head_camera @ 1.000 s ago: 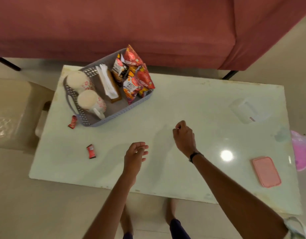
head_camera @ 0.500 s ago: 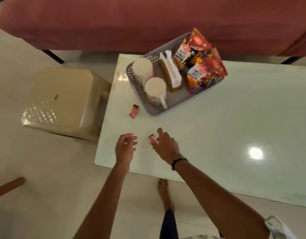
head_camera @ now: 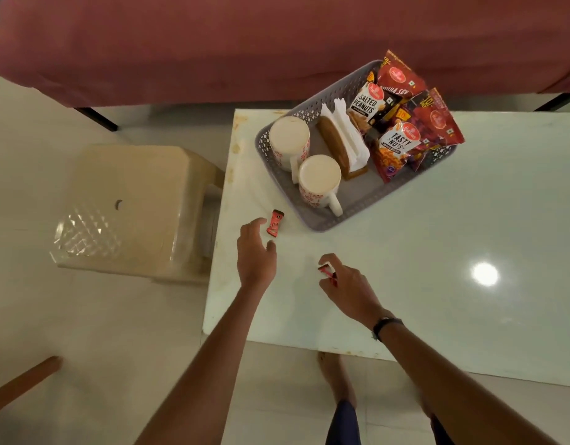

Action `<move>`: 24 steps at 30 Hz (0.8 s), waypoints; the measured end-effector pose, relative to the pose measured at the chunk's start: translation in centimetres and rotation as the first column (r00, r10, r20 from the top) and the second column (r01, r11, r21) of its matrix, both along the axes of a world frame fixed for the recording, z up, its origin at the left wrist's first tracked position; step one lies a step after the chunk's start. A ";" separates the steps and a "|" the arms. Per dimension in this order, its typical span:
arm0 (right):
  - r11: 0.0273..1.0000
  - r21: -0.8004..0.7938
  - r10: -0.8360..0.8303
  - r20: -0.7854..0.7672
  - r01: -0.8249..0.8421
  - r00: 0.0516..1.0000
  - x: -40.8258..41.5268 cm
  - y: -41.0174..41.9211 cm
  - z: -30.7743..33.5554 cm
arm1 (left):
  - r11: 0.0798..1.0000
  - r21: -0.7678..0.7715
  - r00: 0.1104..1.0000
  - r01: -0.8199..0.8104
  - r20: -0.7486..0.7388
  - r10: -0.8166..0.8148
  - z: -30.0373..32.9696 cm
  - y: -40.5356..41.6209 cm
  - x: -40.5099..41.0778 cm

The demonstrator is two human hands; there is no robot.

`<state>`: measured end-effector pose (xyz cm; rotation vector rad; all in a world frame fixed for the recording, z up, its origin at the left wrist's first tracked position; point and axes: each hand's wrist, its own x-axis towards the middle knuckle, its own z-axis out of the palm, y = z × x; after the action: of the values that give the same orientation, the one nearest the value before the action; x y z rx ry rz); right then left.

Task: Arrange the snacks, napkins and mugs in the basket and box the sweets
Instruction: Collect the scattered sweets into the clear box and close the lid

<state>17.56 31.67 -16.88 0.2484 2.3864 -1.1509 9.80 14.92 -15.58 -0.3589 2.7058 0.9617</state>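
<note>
Basket on table, mugs left inside, napkins middle, snacks right

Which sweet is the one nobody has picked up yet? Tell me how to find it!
Start at the grey basket on the pale table. Just off its near left corner, a small red sweet lies flat on the tabletop, right by the left hand. The other red sweet is pinched in the right hand.

Printed words on the snack packets

We read "SALTED PEANUTS" on the black-and-white packet, "TASTY NUTS" on the orange packet, "10" on a red packet, and part of "BHUJIA SEV" on another red packet.
</note>
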 end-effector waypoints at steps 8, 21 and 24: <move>0.977 -0.109 -0.177 0.083 0.185 0.981 1.0 1.5 -1.1 | 0.915 -0.261 0.951 0.308 0.070 -0.301 -2.7 1.9 -2.2; 0.777 -0.311 -0.506 0.207 0.547 0.837 1.1 9.8 2.9 | 0.939 0.276 0.837 0.205 0.448 -0.314 1.8 12.4 4.9; 0.735 -0.329 -0.567 0.181 0.593 0.804 1.4 14.8 3.8 | 0.924 0.313 0.831 0.218 0.437 -0.344 3.3 17.9 4.5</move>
<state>18.96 46.43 -13.13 0.9407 2.0113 -1.8111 14.26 32.87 -12.26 -0.1158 2.0765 0.9567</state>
